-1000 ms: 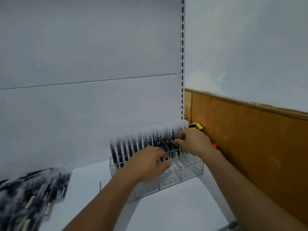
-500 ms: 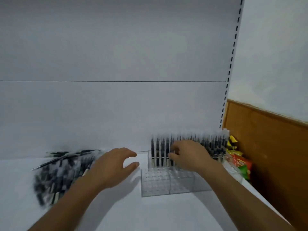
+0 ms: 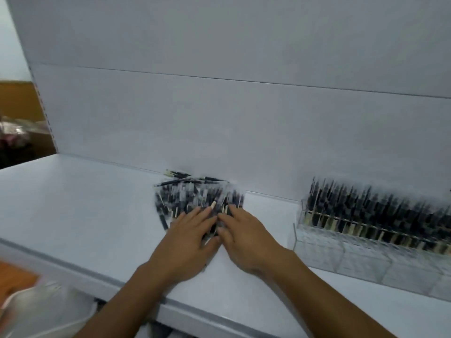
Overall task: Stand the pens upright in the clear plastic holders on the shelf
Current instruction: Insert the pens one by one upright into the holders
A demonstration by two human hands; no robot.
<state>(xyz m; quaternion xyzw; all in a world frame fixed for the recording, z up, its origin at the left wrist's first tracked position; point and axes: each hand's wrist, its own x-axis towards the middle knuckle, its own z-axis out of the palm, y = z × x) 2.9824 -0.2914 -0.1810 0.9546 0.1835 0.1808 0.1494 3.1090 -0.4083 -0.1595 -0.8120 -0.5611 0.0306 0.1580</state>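
Head: white shelf (image 3: 73, 203), backboard (image 3: 219, 118), perhaps wooden wall (image 3: 17, 101)

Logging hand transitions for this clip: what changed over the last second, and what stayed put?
Both hands left the clear holder and moved left to the loose pen pile. The right hand let go of the standing pens; it and the left hand now rest flat on the pile. Holder, standing pens and pile stayed put on the shelf.
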